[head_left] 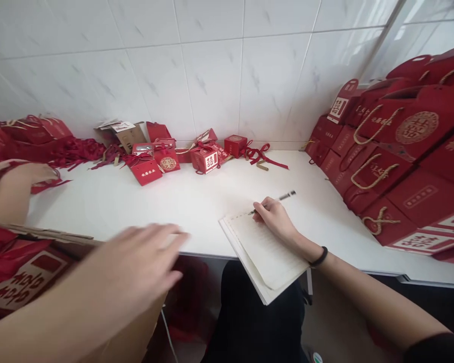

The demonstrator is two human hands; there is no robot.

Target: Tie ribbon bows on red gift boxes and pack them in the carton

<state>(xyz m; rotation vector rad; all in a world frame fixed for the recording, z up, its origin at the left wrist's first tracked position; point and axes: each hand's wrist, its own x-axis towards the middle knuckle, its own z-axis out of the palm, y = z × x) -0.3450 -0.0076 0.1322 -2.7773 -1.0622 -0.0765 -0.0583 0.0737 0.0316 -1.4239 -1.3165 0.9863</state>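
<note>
Pen (pixel 287 195): in right hand (pixel 274 217), fingers closed around it, tip at the upper part of the notebook (pixel 270 249), barrel slanting up to the right. Notebook lies tilted, upper end on the white table (pixel 189 201), lower end past the edge, above the dark trousers (pixel 261 322). Black band (pixel 319 257) on right wrist. Left hand (pixel 144 259) (motion-blurred) is in the air by the table edge, fingers stretched and loosely apart, nothing in them. Below that arm, a cardboard box (pixel 130 327) with red packages inside. Along the back: small red boxes (pixel 206 160), some with ribbon. Right side: tall stack of red gift boxes (pixel 378 161), rope handles. Far left: another person's hand (pixel 30 172) at a red item, grip unclear, dark red ribbons (pixel 77 151) just behind. Tiled wall (pixel 212 75) at the back.
</note>
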